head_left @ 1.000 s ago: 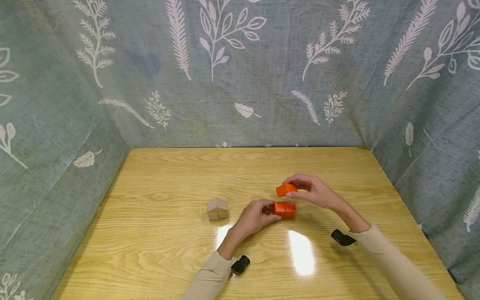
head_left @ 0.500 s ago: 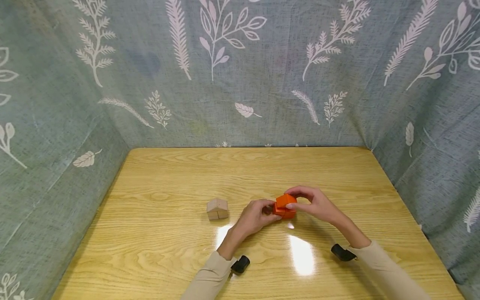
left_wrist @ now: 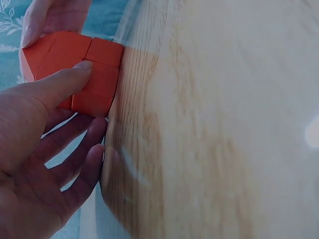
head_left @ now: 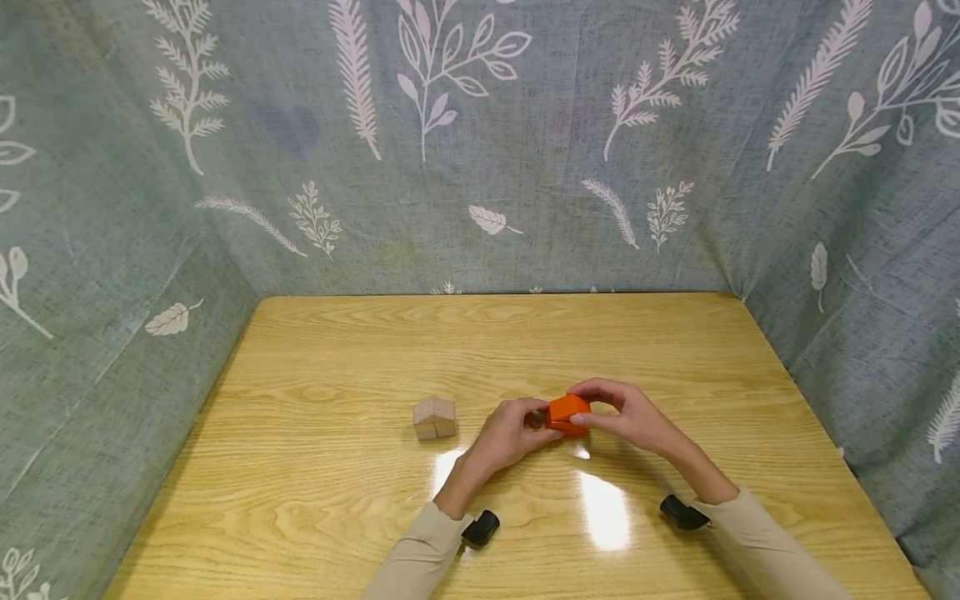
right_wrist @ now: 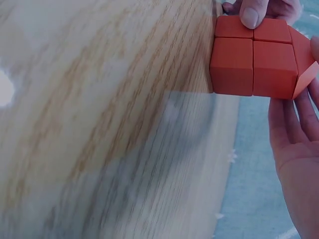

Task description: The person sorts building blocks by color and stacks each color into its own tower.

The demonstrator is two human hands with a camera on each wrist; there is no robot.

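Note:
Several red cube blocks stand together on the table right of centre. My left hand grips them from the left, its thumb flat across their near face. On top sits a red-orange roof-shaped block, its slope plain in the right wrist view. My right hand pinches this roof block between thumb and fingers from the right. The cubes fit close side by side with thin seams between them. Fingers cover part of the back of the stack.
A small house of plain wooden blocks, with a peaked top, stands left of my left hand. The wooden table is bordered by a leaf-patterned grey-blue cloth at the back and sides. Black wrist cameras hang below both sleeves.
My right hand has come down and toward me with the roof block, from above and behind the cubes to on top of them. My left hand has stayed in place.

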